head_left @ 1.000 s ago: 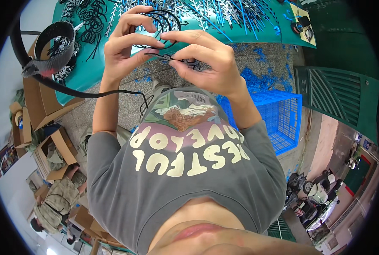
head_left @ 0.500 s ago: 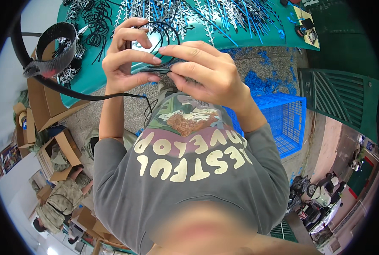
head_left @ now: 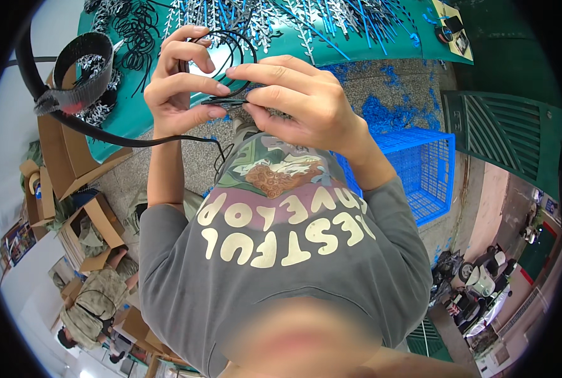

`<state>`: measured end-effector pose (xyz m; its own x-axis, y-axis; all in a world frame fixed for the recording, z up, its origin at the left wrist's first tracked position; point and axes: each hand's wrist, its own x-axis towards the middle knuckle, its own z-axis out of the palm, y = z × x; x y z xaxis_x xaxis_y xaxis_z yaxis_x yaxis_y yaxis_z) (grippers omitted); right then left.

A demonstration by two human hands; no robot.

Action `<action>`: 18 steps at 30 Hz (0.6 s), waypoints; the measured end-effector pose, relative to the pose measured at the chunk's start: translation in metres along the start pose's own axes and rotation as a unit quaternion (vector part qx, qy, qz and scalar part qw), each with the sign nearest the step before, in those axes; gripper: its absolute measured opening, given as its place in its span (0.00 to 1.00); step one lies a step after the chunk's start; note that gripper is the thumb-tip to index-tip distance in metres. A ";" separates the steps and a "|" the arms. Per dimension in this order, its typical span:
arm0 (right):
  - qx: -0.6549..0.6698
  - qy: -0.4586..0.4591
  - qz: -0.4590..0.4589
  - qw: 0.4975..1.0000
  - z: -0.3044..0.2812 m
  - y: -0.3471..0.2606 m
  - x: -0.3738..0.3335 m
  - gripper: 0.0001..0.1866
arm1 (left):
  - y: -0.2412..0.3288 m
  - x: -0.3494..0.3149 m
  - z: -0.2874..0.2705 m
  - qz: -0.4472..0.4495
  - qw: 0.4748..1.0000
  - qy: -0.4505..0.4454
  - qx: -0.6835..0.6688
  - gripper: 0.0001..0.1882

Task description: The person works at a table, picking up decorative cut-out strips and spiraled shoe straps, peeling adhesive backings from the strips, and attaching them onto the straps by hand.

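Held up above the near edge of the green table (head_left: 331, 47) is a small coil of thin black cord (head_left: 254, 58). My left hand (head_left: 183, 88) has its thumb and index finger closed on the lower part of the coil, its other fingers curled around the loops. At the coil's right side, my right hand (head_left: 303, 101) pinches the cord between thumb and fingertips. Short dark strands (head_left: 230, 101) lie between the two sets of fingertips; their exact kind is hard to make out.
Silver and blue trimmed strips (head_left: 249, 22) and looped black cords (head_left: 136, 38) cover the table's far side. A grey ring-shaped holder (head_left: 82, 63) stands left. Below lie a blue crate (head_left: 419, 173), blue scraps (head_left: 388, 113) and cardboard boxes (head_left: 92, 230). Another person (head_left: 95, 302) is behind left.
Both hands and the coil appear slightly further left, as does the table. The grip on the cord looks the same.
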<state>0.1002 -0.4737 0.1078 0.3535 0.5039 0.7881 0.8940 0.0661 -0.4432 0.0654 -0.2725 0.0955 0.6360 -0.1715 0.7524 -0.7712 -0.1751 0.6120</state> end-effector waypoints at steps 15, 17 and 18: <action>0.063 0.037 0.153 0.986 0.003 0.006 -0.005 0.06 | -0.006 -0.008 0.013 -0.131 0.980 0.146 -0.033 0.08; 0.054 0.080 0.233 0.968 0.009 0.008 -0.013 0.09 | -0.011 -0.010 0.018 -0.163 0.972 0.168 -0.038 0.07; 0.096 0.100 0.279 0.950 0.015 0.009 -0.020 0.13 | -0.013 -0.012 0.022 -0.204 0.959 0.189 -0.053 0.06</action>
<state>0.0973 -0.4699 0.0819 0.8196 0.3347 0.4650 0.4925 0.0032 -0.8703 0.0683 -0.2900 0.0736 0.8452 0.2578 0.4681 -0.4723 -0.0496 0.8800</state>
